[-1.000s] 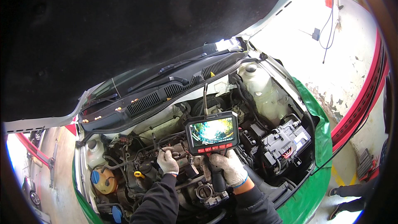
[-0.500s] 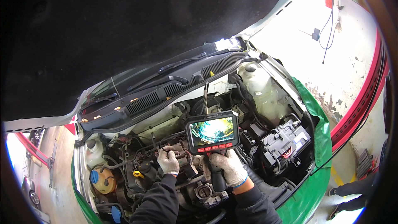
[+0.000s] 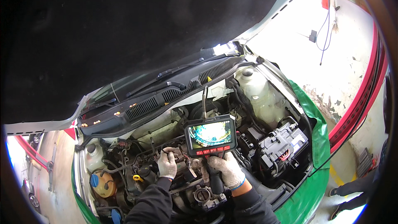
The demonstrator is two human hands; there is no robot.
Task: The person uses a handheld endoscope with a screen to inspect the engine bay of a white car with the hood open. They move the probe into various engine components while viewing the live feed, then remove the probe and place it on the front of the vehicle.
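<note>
My gloved right hand (image 3: 226, 170) is wrapped round the black handle of an inspection camera (image 3: 217, 184), whose monitor (image 3: 210, 136) shows a bright, round, mottled picture above a row of red buttons. A flexible coiled neck (image 3: 204, 101) stands up behind the monitor. To the monitor's left, my gloved left hand (image 3: 167, 165) is closed, fingertips pinched on a thin dark cable (image 3: 165, 152) over the engine (image 3: 137, 166); where the cable ends is unclear. A yellow dipstick loop (image 3: 137, 178) and an orange reservoir (image 3: 103, 185) sit left of that hand.
The raised bonnet (image 3: 137, 33) overhangs the bay. The battery (image 3: 282, 145) is at right, beside a green fender cover (image 3: 315, 182). Red lift beams (image 3: 352, 122) flank the car. Another person's legs (image 3: 350, 191) are at lower right. A cable (image 3: 329, 25) hangs on the wall.
The view has shifted slightly, so the car and wall sit a little lower and further left. The pattern on the screen has changed. Both hands keep their grips with little movement.
</note>
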